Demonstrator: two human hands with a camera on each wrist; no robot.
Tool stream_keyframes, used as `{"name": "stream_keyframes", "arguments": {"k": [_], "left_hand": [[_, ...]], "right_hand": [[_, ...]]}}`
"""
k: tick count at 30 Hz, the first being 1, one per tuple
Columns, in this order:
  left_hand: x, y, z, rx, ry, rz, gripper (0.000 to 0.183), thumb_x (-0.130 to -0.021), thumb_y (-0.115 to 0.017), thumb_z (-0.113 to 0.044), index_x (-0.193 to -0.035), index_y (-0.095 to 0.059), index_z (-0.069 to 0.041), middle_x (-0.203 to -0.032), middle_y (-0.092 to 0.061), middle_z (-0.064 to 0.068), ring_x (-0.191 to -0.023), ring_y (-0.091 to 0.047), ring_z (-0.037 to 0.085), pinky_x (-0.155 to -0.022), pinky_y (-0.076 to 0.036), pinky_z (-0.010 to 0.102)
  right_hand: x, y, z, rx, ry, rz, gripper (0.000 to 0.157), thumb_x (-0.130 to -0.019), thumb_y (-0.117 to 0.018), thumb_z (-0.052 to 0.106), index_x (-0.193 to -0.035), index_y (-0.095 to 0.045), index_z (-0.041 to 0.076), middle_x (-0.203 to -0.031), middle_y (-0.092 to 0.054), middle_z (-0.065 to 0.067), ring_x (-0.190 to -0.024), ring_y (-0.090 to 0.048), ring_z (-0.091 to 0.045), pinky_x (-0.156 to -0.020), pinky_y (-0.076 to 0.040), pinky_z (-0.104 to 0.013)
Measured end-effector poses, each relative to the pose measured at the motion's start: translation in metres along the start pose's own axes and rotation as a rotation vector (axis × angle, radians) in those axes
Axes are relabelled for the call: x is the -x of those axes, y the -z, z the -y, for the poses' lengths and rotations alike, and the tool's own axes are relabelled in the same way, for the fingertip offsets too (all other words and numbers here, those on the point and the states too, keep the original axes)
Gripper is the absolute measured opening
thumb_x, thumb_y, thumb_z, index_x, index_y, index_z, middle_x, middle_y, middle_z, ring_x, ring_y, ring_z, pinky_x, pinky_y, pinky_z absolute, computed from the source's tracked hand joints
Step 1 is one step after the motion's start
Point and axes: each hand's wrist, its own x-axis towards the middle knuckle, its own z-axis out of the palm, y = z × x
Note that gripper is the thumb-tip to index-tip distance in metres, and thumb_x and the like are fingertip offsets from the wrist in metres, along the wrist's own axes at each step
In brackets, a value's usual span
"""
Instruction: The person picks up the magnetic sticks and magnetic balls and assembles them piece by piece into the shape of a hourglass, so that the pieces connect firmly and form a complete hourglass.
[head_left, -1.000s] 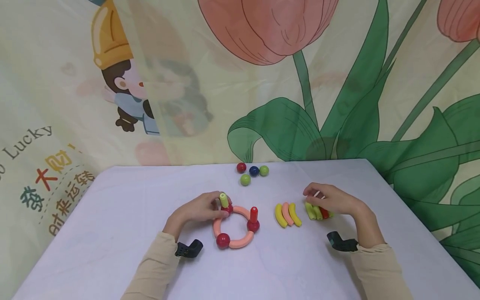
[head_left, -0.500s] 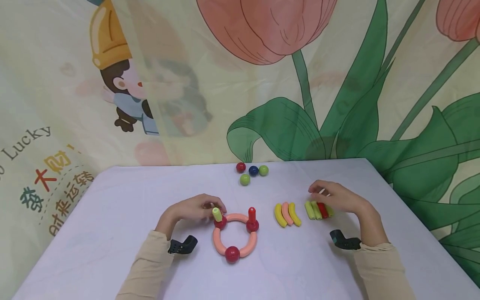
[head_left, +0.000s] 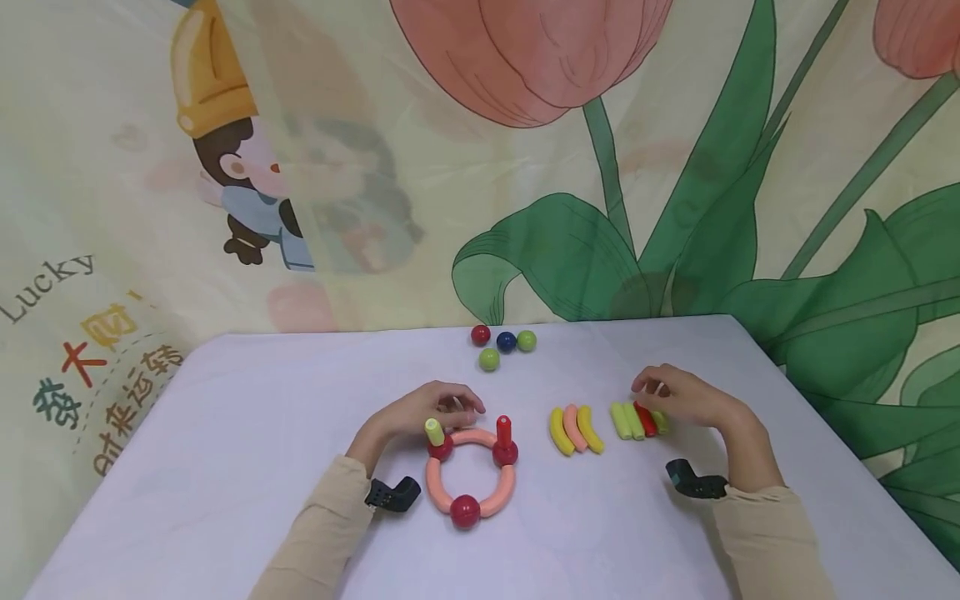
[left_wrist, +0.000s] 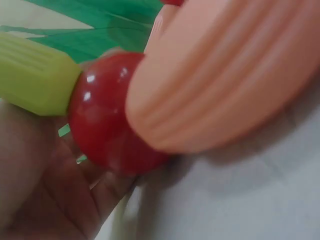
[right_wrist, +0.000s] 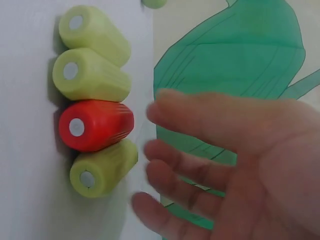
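Note:
A ring of pink curved rods joined by red balls lies on the table. Upright on its two far balls stand a light green rod and a red rod. My left hand is just behind the green rod, fingers loosely bent, gripping nothing visible; whether it touches the ring is unclear. In the left wrist view, the red ball partly hides that hand. My right hand hovers over a row of short green rods and one red rod, fingers relaxed, apart from them.
Two yellow curved rods with a pink one between them lie right of the ring. Near the table's far edge sit loose balls: red, blue and green. A printed cloth hangs behind.
My left hand has let go of the ring's far-left corner and shifted right behind it. The ring has turned, its front ball now nearer me. My right hand drifted slightly right.

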Motion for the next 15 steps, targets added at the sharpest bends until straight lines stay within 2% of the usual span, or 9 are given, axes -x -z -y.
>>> {"name": "stream_keyframes", "arguments": {"k": [4, 9, 15], "left_hand": [[0.0000, -0.0008, -0.0015, -0.007, 0.002, 0.028, 0.023, -0.088, -0.065, -0.024, -0.111, -0.067, -0.022, -0.098, -0.065, -0.005, -0.086, -0.056, 0.014, -0.077, -0.046, 0.028], [-0.0010, -0.0019, -0.0013, -0.026, -0.010, 0.046, 0.025, -0.085, -0.069, -0.021, -0.110, -0.067, -0.023, -0.091, -0.064, -0.006, -0.087, -0.057, 0.012, -0.077, -0.046, 0.027], [-0.0012, -0.0052, -0.0034, -0.045, 0.000, 0.035, 0.023, -0.083, -0.071, -0.025, -0.106, -0.070, -0.025, -0.085, -0.064, -0.007, -0.081, -0.056, 0.012, -0.071, -0.044, 0.024]], "right_hand": [[-0.0017, 0.0002, -0.0020, 0.017, -0.043, -0.021, 0.025, -0.092, -0.057, 0.018, -0.113, -0.057, 0.004, -0.105, -0.055, -0.016, -0.094, -0.052, -0.027, -0.075, -0.052, -0.038], [-0.0007, 0.0004, -0.0051, 0.002, -0.129, 0.062, 0.027, -0.092, -0.055, 0.016, -0.115, -0.054, 0.004, -0.106, -0.056, -0.019, -0.091, -0.053, -0.026, -0.076, -0.051, -0.039], [0.0002, -0.0006, -0.0062, 0.004, -0.145, 0.075, 0.025, -0.092, -0.054, 0.013, -0.115, -0.056, 0.004, -0.107, -0.057, -0.020, -0.091, -0.053, -0.026, -0.078, -0.051, -0.039]]}}
